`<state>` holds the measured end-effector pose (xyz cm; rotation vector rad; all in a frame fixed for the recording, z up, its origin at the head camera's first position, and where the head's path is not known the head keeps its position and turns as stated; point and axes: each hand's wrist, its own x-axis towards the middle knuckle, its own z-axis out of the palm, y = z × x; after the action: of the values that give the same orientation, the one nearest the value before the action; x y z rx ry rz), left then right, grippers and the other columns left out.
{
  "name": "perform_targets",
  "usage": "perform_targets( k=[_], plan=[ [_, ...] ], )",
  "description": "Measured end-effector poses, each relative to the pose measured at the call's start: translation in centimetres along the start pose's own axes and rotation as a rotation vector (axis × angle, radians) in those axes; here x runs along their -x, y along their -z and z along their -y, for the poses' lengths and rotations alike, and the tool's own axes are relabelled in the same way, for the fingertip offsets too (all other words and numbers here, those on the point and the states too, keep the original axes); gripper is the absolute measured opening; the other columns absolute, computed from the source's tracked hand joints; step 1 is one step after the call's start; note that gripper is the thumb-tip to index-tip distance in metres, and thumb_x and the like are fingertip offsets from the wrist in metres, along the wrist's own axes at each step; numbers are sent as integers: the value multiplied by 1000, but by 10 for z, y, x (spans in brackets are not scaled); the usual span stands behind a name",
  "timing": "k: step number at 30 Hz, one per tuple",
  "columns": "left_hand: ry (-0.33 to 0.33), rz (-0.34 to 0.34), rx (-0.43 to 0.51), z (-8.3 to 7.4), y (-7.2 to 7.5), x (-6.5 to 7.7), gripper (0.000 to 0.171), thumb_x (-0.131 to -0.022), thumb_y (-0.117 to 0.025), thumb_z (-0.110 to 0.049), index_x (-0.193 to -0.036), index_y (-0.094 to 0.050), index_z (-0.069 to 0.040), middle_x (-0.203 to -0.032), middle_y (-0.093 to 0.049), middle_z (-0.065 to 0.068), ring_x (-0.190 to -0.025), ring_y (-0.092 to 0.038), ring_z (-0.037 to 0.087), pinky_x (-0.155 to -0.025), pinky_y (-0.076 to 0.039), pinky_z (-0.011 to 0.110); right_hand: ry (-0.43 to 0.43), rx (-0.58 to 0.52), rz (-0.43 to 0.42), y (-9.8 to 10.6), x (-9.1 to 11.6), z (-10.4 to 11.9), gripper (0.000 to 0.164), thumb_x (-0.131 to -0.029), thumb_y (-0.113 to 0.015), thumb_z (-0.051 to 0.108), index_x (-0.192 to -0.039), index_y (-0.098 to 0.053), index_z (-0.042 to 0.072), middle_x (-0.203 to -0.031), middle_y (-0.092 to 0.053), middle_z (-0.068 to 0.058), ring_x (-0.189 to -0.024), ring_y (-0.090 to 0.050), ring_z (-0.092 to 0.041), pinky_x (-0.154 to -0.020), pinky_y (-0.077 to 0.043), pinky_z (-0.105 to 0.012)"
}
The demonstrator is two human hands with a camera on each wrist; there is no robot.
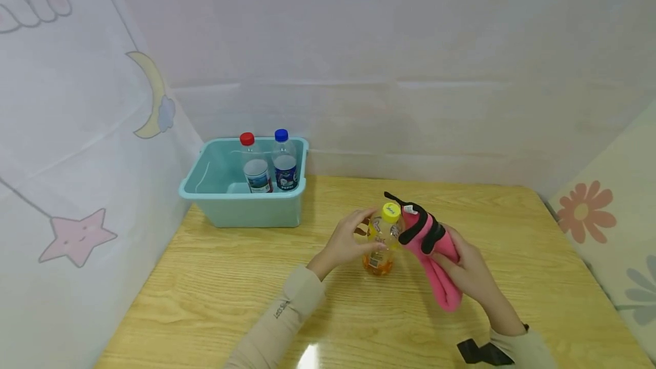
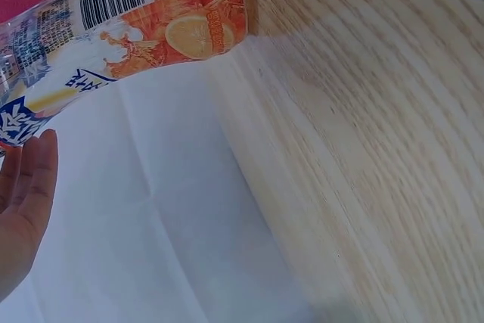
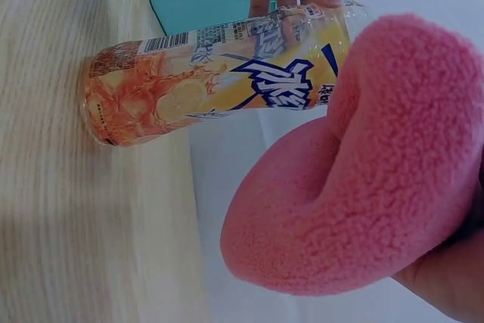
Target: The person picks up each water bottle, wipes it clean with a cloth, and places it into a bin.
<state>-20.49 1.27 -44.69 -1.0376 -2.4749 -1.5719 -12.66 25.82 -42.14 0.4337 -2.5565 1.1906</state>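
Observation:
A clear drink bottle [image 1: 378, 263] with a yellow cap [image 1: 392, 212] and an orange-and-yellow label stands on the table. My left hand [image 1: 344, 244] holds it by the upper part from the left, thumb across the front and fingers at the far side. In the left wrist view, fingertips [image 2: 47, 141] are right at the label's edge. My right hand [image 1: 468, 269] grips a folded pink fleece piece [image 1: 442, 283] with black straps and a white tag. Its upper end overlaps the bottle's right side in the head view, and its fuzzy folds fill much of the right wrist view.
A light blue plastic bin [image 1: 251, 209] stands at the back left of the wooden table [image 1: 205, 300]. Inside it are a red-capped bottle [image 1: 258, 174] and a blue-capped bottle [image 1: 285, 169]. A pale printed cloth [image 1: 359, 101] hangs behind the table.

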Motion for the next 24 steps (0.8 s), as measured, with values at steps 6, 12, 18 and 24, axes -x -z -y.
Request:
perform_targets(
  k=[6,12,18,24],
  plan=[
    [-10,9,-80,-1,3,1,69,-77,-74,-28,-135,-41,-11,-118,-52,4,-100,-52,12,-77,-51,23,19,74,63,-1,-11,11,52,-79,-65,-3,-127,-46,0,-97,-64,-15,-78,-59,-17,-62,-50,-32],
    [-9,19,-105,-1,3,2,70,-78,-72,-28,-137,-39,-12,-121,-51,3,-101,-51,13,-78,-51,24,25,108,124,-2,-20,19,52,-80,-64,-3,-127,-44,0,-92,-63,-14,-71,-56,-18,-59,-47,-34],
    [-21,18,-97,0,2,2,70,-78,-73,-26,-137,-39,-8,-119,-52,6,-99,-52,16,-78,-51,26,50,200,129,-6,-27,26,52,-77,-63,-6,-126,-45,-4,-94,-61,-16,-72,-53,-21,-61,-46,-38],
    [-25,6,-89,0,1,3,70,-77,-73,-25,-137,-40,-10,-116,-54,8,-99,-53,16,-77,-50,22,50,284,114,-10,-27,29,54,-74,-59,-11,-126,-47,-4,-97,-60,-21,-71,-53,-25,-58,-45,-37]
  ],
)
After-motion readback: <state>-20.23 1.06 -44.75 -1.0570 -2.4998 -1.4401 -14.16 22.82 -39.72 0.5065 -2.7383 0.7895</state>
